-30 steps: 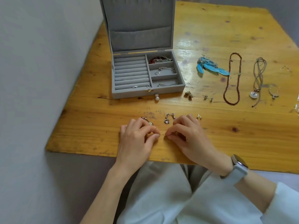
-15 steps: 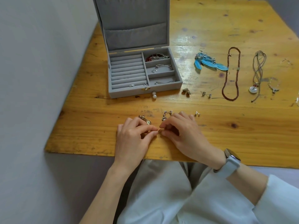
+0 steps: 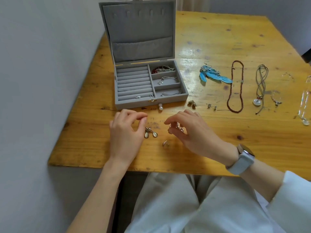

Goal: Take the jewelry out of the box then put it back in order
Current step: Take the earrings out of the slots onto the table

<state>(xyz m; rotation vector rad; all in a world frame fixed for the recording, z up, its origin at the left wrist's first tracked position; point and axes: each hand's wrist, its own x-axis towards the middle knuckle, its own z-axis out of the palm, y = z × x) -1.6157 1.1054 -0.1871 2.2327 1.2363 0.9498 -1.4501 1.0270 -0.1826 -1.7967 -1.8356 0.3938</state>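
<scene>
The grey jewelry box (image 3: 117, 91) stands open at the table's left; bracelets and chains lie in its right compartments and two small studs in its front ring row. My left hand (image 3: 125, 133) hovers in front of the box with loosely curled fingers and nothing visible in them. A pair of teardrop earrings (image 3: 151, 133) lies beside its thumb. My right hand (image 3: 190, 132) curls thumb and fingers round a silver dangle earring pair (image 3: 177, 127). A small silver stud (image 3: 165, 143) lies on the wood between my hands.
A pearl (image 3: 160, 107) sits by the box's front. To the right lie small earrings (image 3: 192, 103), studs (image 3: 211, 106), blue feather earrings (image 3: 212, 75), a brown bead necklace (image 3: 235, 86), a cord pendant necklace (image 3: 260, 88) and thin chains (image 3: 276, 100). A wall runs along the left.
My hands were pinching a tiny piece together near the table edge; they have parted. The stud now lies on the wood, and my right hand has gone over the silver dangle earrings.
</scene>
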